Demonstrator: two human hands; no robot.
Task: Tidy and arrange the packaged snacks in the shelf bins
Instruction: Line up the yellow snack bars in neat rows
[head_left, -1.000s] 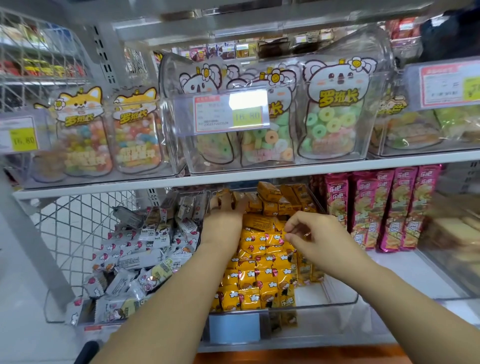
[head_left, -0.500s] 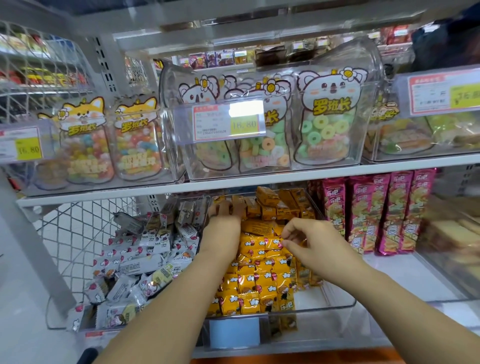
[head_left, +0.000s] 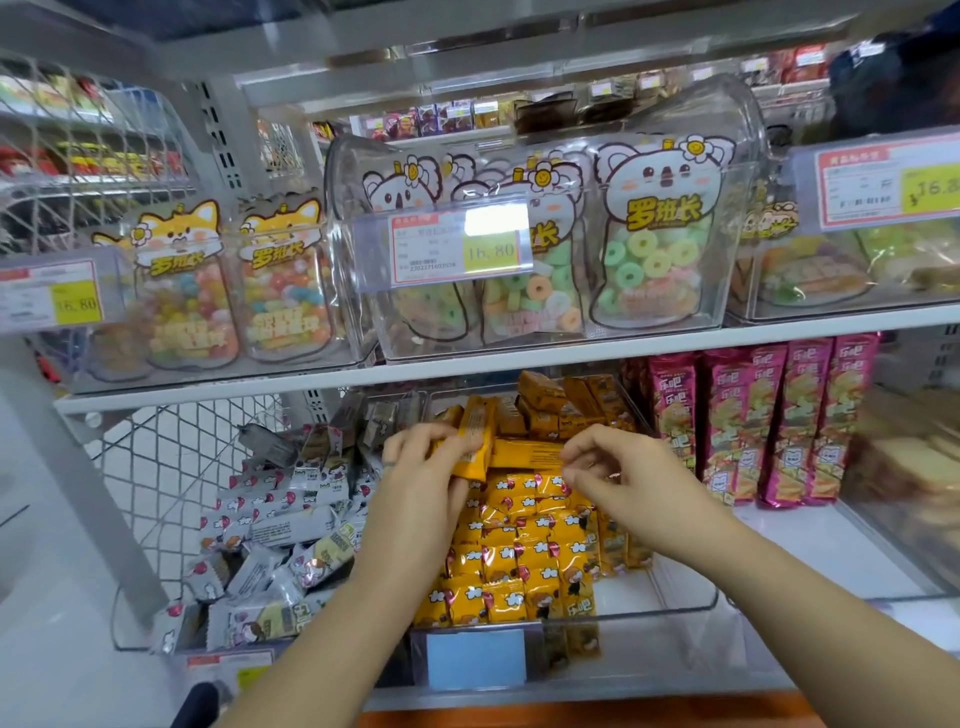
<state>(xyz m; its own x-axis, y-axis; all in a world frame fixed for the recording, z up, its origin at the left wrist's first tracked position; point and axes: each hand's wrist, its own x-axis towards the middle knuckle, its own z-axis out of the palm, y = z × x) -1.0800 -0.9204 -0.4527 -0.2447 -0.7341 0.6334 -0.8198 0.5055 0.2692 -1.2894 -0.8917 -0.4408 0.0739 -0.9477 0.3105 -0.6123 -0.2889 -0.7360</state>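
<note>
Both forearms reach forward from the bottom of the view into the lower shelf, over the clear bin (head_left: 691, 610) of yellow snack packs (head_left: 524, 545). Hands near each other but apart, at the back half of the bin.

Left hand (head_left: 426, 467): palm turned inward, fingers and thumb clamped around one yellow pack (head_left: 475, 441), lifted clear of the pile and standing nearly upright, tilted slightly right, printed back panel facing the camera.

Right hand (head_left: 618, 467): knuckles up, fingers curled down and pinched at the end of another yellow pack (head_left: 527, 453), which lies flat across the heap just beside the raised one. Whether the fingers truly grip it or only touch, cannot tell.

Yellow packs: glossy wrappers, small cartoon figures, white cloud marks. Front rows stand in tidy lines; rear ones lie jumbled, a few darker orange packs heaped at the back.

Left neighbouring bin (head_left: 156, 644): grey-white packs (head_left: 270, 525), loosely piled. Right: tall pink bags (head_left: 763, 421), upright in a row. Upper shelf: clear bins of ring candies (head_left: 649, 270) behind a price tag (head_left: 460, 241).
</note>
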